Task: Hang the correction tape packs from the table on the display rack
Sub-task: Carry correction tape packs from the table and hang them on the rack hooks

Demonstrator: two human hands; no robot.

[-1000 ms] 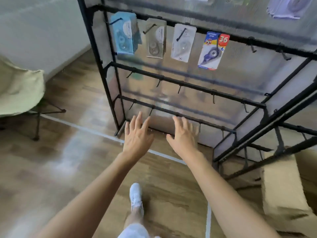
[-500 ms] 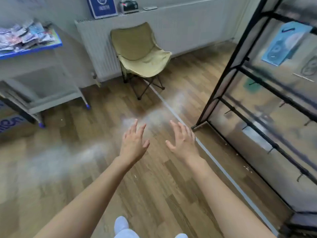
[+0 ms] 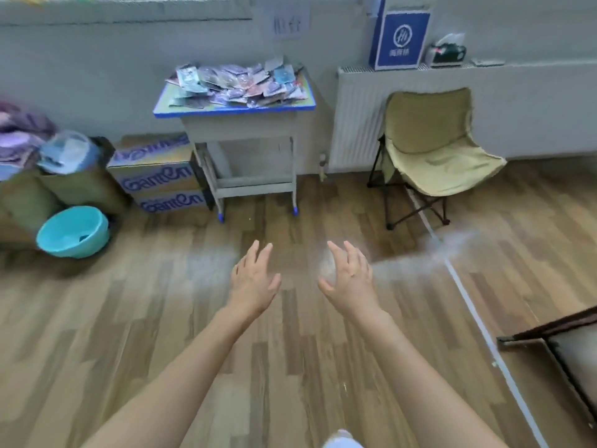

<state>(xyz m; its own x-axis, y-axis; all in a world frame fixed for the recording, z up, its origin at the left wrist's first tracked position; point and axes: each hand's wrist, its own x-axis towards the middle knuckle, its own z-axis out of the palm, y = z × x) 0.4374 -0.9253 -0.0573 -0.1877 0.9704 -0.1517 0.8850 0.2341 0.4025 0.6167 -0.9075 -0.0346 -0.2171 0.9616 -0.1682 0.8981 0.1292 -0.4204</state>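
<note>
Brown wood-plank floor [image 3: 145, 334] fills most of the view; wide bare stretch between the person and the far wall. Pale grey wall [image 3: 97, 66] closes the far edge. White ribbed radiator [image 3: 357, 124] runs along the wall on the right. Khaki fabric folding chair [image 3: 433, 147] stands in front of the radiator, right of the surface, off the straight line ahead.

Small grey-legged, blue-edged surface [image 3: 232, 112] stands against the wall, straight ahead, well apart from the hands. Stacked cardboard boxes with blue lettering [image 3: 155, 179] sit just beside its left legs. More boxes and a blurred heap of bags [image 3: 22, 137] are at the far left edge.

Black metal display rack [image 3: 555, 333]: only a low corner shows at the right edge. Thin white tape line [image 3: 468, 302] on the floor runs from the chair legs down past the rack corner. Teal round plastic basin [image 3: 72, 232] lies tilted on the floor at left. Blue printed carton [image 3: 400, 40] stands on top of the radiator.

Loose pile of correction tape packs [image 3: 239, 85] covers the surface top, some overhanging its edge; details blurred.

Left hand [image 3: 253, 282] and right hand [image 3: 350, 279] are both held out over the floor, fingers spread and relaxed, holding nothing, near each other, not touching.
</note>
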